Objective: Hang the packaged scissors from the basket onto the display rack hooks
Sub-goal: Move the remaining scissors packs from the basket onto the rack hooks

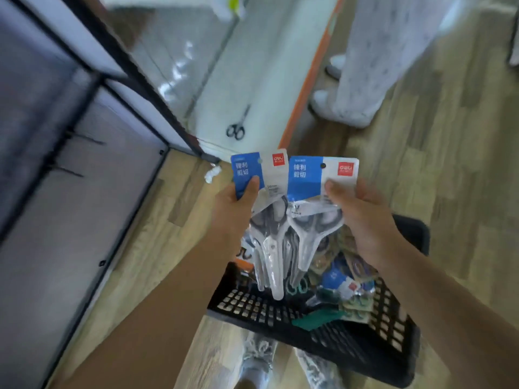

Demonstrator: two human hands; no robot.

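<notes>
My left hand (234,204) pinches a packaged pair of scissors (259,175) by its blue and white header card. My right hand (362,217) pinches a second scissors pack (314,175), perhaps with more behind it. Both packs hang side by side above the black mesh basket (280,310), which holds more packaged goods. The display rack (84,153) stands to the left, a grey panel in a black frame. Two thin black hooks (84,138) jut from it, bare.
A loose pair of scissors (237,127) lies on a white surface beyond the rack. Another person's legs and white shoes (351,88) stand at the upper right. A crumpled white scrap (212,174) lies on the wood floor by the rack's corner.
</notes>
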